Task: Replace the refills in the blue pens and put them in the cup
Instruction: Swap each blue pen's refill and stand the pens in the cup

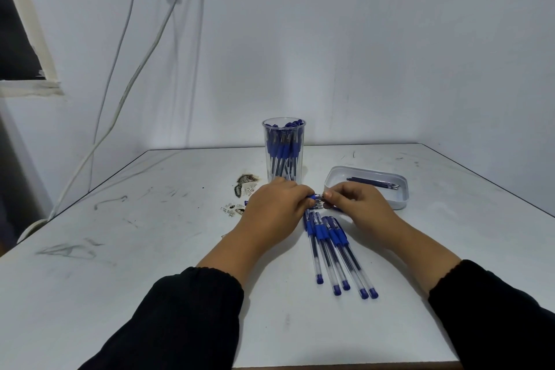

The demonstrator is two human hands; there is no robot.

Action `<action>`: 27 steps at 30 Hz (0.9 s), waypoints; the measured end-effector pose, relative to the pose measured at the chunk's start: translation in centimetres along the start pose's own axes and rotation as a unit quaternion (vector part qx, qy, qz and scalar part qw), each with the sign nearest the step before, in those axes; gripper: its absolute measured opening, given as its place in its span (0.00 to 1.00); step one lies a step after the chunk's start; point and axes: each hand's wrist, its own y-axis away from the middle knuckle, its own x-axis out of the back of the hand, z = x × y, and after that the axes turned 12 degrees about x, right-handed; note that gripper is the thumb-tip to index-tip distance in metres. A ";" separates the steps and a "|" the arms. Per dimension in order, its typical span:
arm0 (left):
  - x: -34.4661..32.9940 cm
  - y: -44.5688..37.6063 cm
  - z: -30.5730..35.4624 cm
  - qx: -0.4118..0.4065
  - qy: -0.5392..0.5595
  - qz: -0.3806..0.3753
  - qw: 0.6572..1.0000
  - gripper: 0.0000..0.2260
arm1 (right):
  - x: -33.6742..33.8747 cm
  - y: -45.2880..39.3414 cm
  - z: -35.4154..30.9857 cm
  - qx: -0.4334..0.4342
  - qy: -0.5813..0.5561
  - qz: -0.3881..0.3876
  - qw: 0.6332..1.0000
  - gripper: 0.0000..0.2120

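My left hand (276, 204) and right hand (354, 201) pinch one blue pen (316, 198) between curled fingertips, before the cup (284, 153).

I log two black long sleeves, left sleeve (180, 318) and right sleeve (504, 309), gathered cuffs, bare forearms.

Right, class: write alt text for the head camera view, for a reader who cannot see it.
Two hands, the left hand and right hand, together grip a blue pen above a white table. Five capped blue pens lie below, a clear plastic cup of pens stands behind, and a shallow clear tray of dark refills sits right.
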 end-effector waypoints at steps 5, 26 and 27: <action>0.1 0.0 0.1 0.006 0.001 -0.002 1.000 0.12 | 0.1 0.0 -0.2 0.002 -0.032 0.006 0.999 0.03; 0.5 0.0 -0.1 0.077 -0.007 -0.001 0.997 0.12 | 2.1 0.5 0.1 0.021 0.346 -0.066 0.936 0.06; 0.5 0.0 -0.1 0.076 -0.008 -0.002 0.997 0.12 | 2.1 0.5 -0.1 0.030 0.358 -0.070 0.931 0.06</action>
